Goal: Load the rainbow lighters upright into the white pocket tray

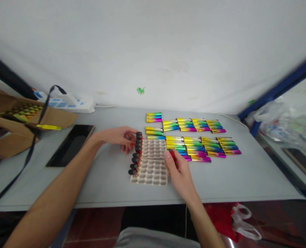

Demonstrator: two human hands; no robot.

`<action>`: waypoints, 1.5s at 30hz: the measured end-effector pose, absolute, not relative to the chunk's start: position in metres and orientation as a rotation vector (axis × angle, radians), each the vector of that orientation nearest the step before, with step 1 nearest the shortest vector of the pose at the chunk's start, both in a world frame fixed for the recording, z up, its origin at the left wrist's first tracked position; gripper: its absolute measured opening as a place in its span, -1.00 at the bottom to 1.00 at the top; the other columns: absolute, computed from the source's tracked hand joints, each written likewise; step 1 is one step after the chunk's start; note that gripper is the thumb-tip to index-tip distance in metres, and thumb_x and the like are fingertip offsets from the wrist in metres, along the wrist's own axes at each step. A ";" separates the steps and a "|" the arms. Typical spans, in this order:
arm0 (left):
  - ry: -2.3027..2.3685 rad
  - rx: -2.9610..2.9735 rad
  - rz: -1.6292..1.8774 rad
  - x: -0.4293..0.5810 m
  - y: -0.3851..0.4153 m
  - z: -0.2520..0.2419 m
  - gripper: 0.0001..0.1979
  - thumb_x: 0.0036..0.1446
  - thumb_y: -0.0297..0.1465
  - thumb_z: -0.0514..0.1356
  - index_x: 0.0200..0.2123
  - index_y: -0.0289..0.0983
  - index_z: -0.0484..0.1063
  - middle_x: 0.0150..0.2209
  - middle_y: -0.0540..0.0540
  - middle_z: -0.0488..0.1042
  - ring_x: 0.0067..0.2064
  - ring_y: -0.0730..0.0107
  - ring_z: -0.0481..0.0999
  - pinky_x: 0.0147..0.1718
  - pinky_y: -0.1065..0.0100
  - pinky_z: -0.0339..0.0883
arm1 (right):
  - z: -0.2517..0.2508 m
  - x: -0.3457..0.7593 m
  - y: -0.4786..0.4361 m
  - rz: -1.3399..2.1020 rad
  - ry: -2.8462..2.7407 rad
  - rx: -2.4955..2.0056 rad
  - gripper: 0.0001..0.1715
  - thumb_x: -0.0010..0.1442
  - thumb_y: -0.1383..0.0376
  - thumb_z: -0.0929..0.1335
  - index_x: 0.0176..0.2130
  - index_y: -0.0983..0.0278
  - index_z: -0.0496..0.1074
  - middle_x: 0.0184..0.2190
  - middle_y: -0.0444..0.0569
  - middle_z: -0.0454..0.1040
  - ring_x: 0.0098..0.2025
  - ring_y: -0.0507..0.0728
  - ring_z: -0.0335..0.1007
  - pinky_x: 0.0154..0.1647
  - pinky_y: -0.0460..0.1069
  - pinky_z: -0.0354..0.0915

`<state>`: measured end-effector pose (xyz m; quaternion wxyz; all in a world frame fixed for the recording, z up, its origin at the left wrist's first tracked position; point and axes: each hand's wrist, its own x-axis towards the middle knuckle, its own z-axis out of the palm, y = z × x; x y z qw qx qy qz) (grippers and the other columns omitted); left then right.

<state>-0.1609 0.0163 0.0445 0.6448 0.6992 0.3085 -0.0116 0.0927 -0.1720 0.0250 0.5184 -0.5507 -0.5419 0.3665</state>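
Observation:
A beige slotted tray lies near the table's front edge, with a row of black-capped red lighters standing along its left side. My left hand rests at the tray's far left corner, fingers curled against the top lighters. At the tray's right edge my right hand is closed on a red lighter. Rainbow-coloured lighters lie in rows behind and to the right of the tray.
An open cardboard box of more lighters stands at the far left, a white power strip behind it. A black tray lies left of my arm. A blue frame and plastic bags are at right.

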 end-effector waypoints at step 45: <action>0.690 1.635 -0.020 -0.158 0.016 0.044 -0.53 0.10 -0.23 0.50 0.04 -0.29 0.59 -0.37 -0.14 0.68 -0.40 0.17 0.70 -0.48 0.37 0.54 | 0.046 0.057 -0.206 0.613 -2.045 -1.281 -0.74 0.51 0.16 0.36 -0.03 0.26 0.57 -0.15 0.08 0.64 -0.11 0.21 0.61 -0.03 0.07 0.50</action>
